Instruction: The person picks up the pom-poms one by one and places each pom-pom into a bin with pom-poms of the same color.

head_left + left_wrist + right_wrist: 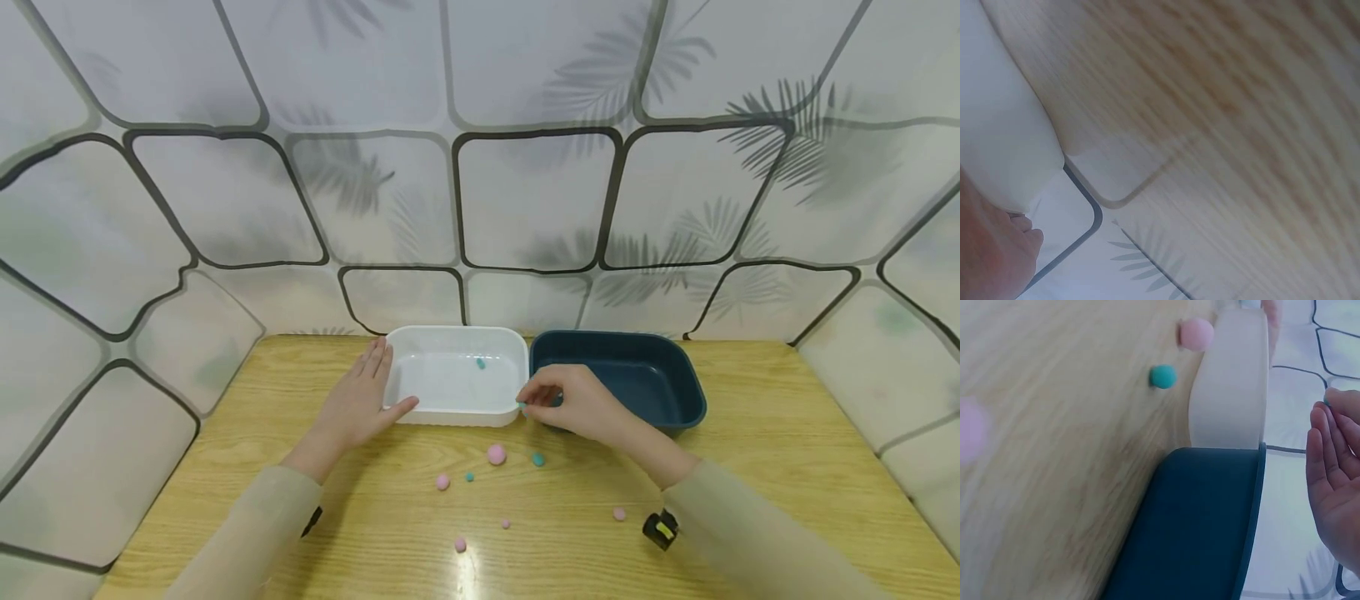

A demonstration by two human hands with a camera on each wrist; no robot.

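My left hand (360, 400) rests against the left end of a white plastic basin (465, 418), fingers straight along its side and thumb over the front rim. Inside the basin lie small teal balls (481, 363). Between thumb and fingertips, my right hand (573, 400) pinches a small teal ball (521, 405) at the basin's front right corner. That hand overlaps the front left part of a dark blue basin (660, 392) in the head view. In the right wrist view, the pinched ball is mostly hidden by the thumb and fingers.
On the wooden table (360, 533) in front of the basins lie several loose balls, among them a large pink ball (497, 454), a teal ball (538, 459) and a pink ball (619, 514) near the right sleeve. A patterned wall (532, 200) stands close behind the basins.
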